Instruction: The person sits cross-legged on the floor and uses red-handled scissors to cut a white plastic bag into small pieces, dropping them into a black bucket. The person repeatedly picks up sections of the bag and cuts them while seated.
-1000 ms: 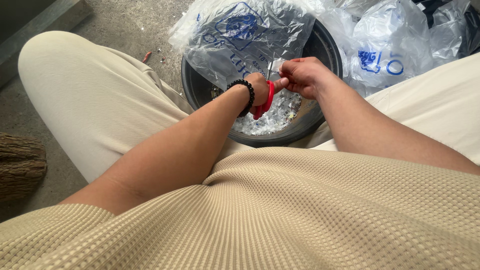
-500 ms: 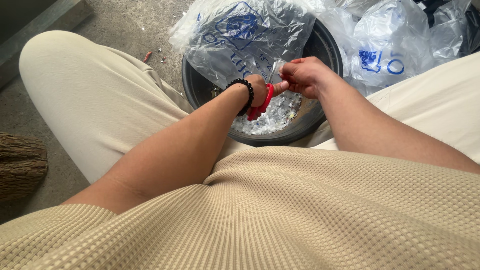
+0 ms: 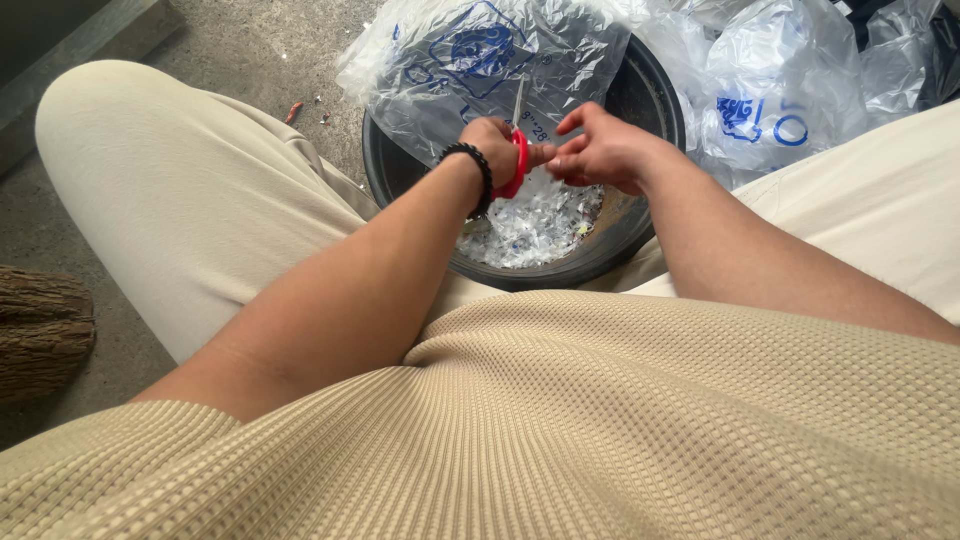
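Left hand (image 3: pixel 492 150) closed around red scissors (image 3: pixel 518 160), blades pointing to 12 o'clock. Right hand (image 3: pixel 600 150) at 3 o'clock of scissors, fingertips pinching thin clear plastic piece, too small to point. Best practice: keep piece taut, fingertips clear of blades, cut above black basin (image 3: pixel 640 215) so scraps fall in. Shredded white-clear bits (image 3: pixel 535 220) heap inside basin; clear bags (image 3: pixel 470 60) with blue print at 12 o'clock.

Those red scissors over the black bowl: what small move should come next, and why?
Probably close the blades for another snip. The left hand grips the red-handled scissors with the blades pointing up at the clear plastic bag, the right hand pinches beside them, and the black bowl below already holds small plastic shreds, so a cut piece would likely drop in.
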